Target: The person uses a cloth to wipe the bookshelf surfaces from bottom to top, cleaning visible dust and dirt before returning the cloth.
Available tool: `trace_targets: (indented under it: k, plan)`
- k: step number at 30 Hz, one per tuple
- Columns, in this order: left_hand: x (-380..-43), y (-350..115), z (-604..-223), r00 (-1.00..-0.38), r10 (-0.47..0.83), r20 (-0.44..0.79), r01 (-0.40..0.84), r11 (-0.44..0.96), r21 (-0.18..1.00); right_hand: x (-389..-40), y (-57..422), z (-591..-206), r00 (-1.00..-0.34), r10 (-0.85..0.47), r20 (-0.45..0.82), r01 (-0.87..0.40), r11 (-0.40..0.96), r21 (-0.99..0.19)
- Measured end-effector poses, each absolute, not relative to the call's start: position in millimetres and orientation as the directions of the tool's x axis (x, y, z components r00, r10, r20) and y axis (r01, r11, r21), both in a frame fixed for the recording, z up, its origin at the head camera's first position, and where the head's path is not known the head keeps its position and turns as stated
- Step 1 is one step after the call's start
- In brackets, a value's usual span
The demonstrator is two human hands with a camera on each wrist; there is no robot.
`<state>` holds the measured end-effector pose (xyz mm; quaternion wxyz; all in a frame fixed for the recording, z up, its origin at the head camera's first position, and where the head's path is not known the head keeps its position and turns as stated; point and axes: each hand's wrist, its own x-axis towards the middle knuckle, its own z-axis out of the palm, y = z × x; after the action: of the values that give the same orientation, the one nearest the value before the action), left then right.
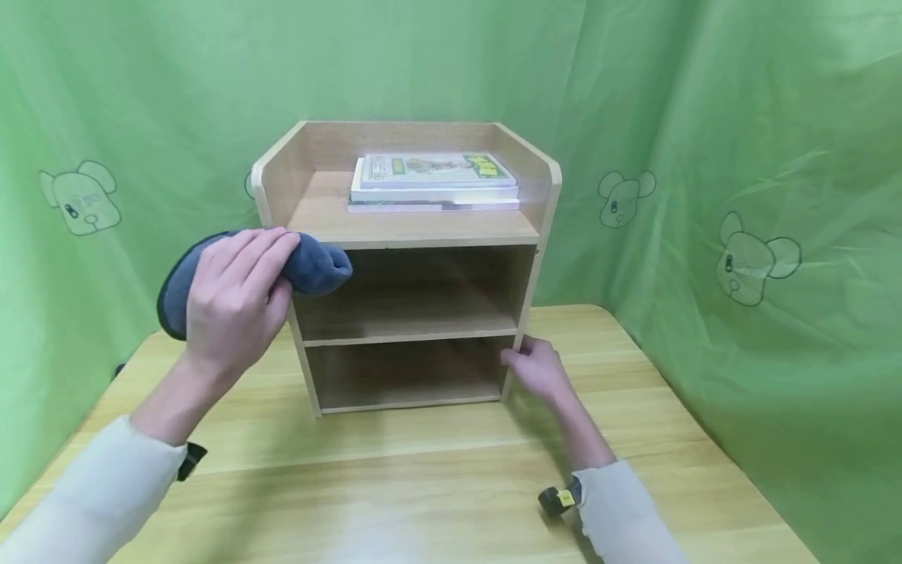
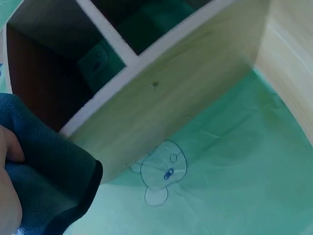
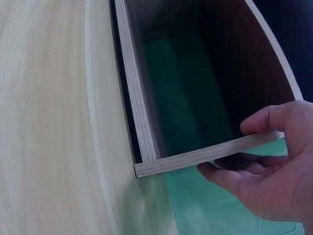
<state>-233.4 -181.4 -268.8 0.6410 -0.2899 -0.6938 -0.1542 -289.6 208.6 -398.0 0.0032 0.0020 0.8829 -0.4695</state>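
The left hand (image 1: 232, 301) grips a dark blue cloth (image 1: 319, 268), fingers wrapped over its top and thumb along the near side, so the cloth is bunched into a thick pad; that presumably keeps the soft fabric from flopping. The right hand (image 1: 541, 368) pinches the right side panel (image 1: 530, 290) of a wooden shelf unit (image 1: 423, 240), thumb inside the lower compartment and fingers outside, a hold that seems meant to steady the frame.

The cloth is up beside the unit's left upright, level with the front of the top tier; whether it touches the wood I cannot tell. Its long axis runs mostly sideways, rising slightly to the right, with the folded, rounded end pointing across the unit's front and the broader, dark-edged end to the left.

The shelf unit stands upright on the worktop (image 1: 458, 486), its open compartments facing the person. On its top tier a stack of books (image 1: 430, 176) lies flat, long sides parallel to the front edge. Behind hangs a green curtain (image 1: 451, 63).
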Motion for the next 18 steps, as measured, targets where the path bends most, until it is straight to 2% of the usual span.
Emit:
trace_targets:
  k: [7,18]
  plan:
    - [-227,-177,-266,0.000,0.087,0.996,0.634,0.771,-0.067,-291,208,-399,-1.000,-0.001,0.006,-0.005,0.553,-0.833]
    - [-216,-159,-246,0.069,-0.020,0.997,0.655,0.755,-0.030,-289,209,-400,-1.000,-0.001,0.020,-0.018,0.554,-0.832]
